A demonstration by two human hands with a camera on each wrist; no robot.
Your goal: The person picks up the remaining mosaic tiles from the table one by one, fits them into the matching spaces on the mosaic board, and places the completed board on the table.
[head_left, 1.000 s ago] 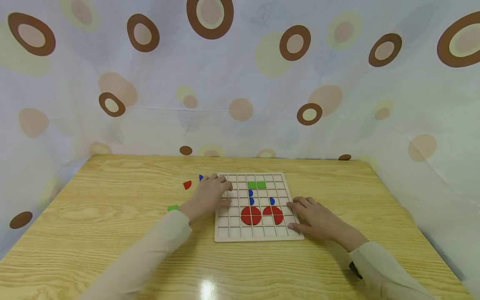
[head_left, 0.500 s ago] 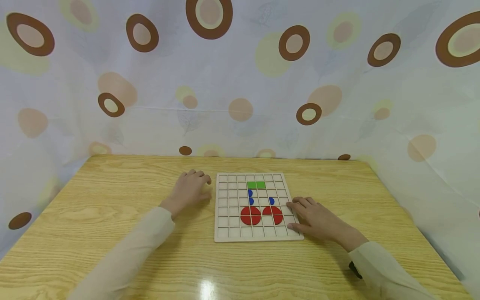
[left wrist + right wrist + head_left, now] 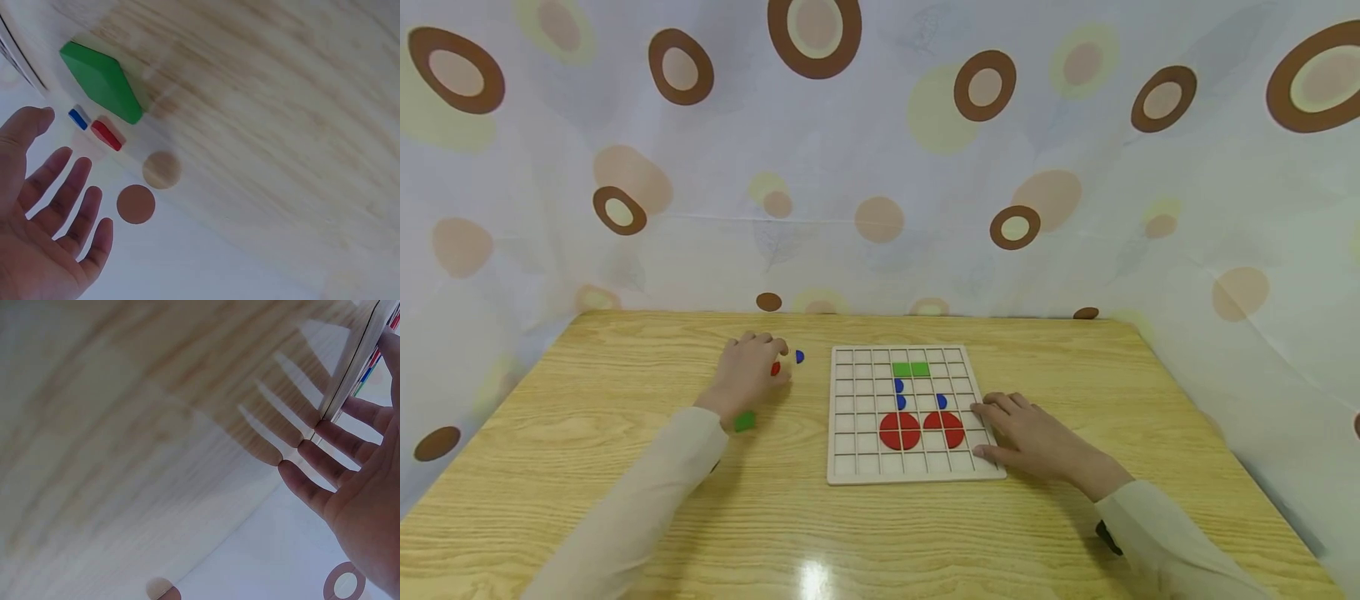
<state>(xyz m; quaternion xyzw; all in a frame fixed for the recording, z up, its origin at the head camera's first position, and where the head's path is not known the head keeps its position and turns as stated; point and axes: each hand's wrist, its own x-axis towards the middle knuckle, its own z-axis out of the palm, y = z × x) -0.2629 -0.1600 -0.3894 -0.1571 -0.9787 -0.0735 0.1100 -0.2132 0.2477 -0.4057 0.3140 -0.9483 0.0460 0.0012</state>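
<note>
red piece (image 3: 776,367) is lying on the table (image 3: 820,525) just by your left hand (image 3: 745,371), whose fingers are hanging loosely apart, holding nothing; a low sleeve (image 3: 625,500) could be dragging the green piece (image 3: 745,421) behind. the blue piece (image 3: 800,357) is lying just right of red, so a wide grasp could be knocking it. the board (image 3: 917,467) is sitting under your right hand's (image 3: 1037,440) extended fingers, which are resting on its right edge; uneven pressing could be skewing it.

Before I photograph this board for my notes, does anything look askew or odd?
The right red disc on the board lacks its lower-left quarter, odd beside the whole left disc; a loose red piece lies near the left hand.
</note>
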